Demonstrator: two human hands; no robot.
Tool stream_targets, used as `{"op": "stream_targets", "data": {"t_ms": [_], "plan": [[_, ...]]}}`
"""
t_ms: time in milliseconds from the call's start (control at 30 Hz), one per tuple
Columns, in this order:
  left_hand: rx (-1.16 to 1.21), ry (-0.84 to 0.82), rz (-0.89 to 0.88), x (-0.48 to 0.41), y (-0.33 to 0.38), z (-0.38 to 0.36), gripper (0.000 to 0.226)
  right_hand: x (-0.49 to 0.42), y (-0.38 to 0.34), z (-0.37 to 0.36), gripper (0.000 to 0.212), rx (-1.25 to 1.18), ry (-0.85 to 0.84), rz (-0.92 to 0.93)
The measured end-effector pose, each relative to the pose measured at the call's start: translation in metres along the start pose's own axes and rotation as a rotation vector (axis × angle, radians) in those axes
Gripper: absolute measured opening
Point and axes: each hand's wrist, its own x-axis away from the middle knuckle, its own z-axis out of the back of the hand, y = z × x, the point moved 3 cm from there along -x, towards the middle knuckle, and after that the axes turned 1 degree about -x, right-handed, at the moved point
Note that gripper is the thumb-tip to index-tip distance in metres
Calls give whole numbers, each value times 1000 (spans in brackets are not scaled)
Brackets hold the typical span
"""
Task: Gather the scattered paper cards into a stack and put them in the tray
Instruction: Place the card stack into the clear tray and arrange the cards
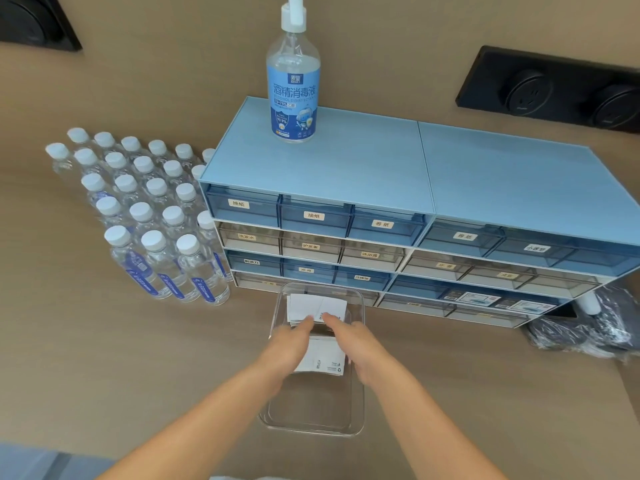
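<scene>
Both hands' fingers (306, 322) rest on cards (317, 308) in tray (311, 426)

Tray (356, 407): clear glossy plastic, smooth walls, w/ fingertips (306, 322) inside it. Paper cards (320, 308) under & just beyond fingertips: white, matt, thin. Countertop (104, 358): tan, matt, wood-look. Drawer unit (346, 164) beyond fingertips: matt blue plastic top, translucent glossy fronts. Water bottles (152, 237) left of fingers: clear shiny plastic, matt white caps.

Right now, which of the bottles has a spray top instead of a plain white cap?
The tall clear blue-labelled disinfectant bottle standing alone on the blue drawer cabinet; the small water bottles grouped left of it all have flat caps.
</scene>
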Motion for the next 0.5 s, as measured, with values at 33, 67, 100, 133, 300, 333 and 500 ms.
{"op": "stream_targets", "data": {"t_ms": [33, 67, 100, 133, 300, 333, 500], "plan": [[-63, 30, -31, -2, 8, -6, 71, -3, 1, -4, 59, -40, -7, -41], [-113, 63, -58, -4, 12, -9, 68, -7, 3, -7, 60, -84, -12, -77], [-147, 90, -77, -6, 14, -11, 66, -10, 7, -10, 61, -118, -13, -108], [-164, 106, -82, -9, 13, -12, 64, -14, 11, -12, 62, -139, -14, -128], [-75, 107, 28, -21, 1, -14, 56, -24, 24, -17, 46, -280, -30, -173], [-37, 108, 54, -21, -1, -14, 55, -23, 24, -17, 45, -286, -27, -172], [-46, 120, 60, -24, -8, -15, 51, -20, 29, -20, 53, -233, 28, -186]]}}
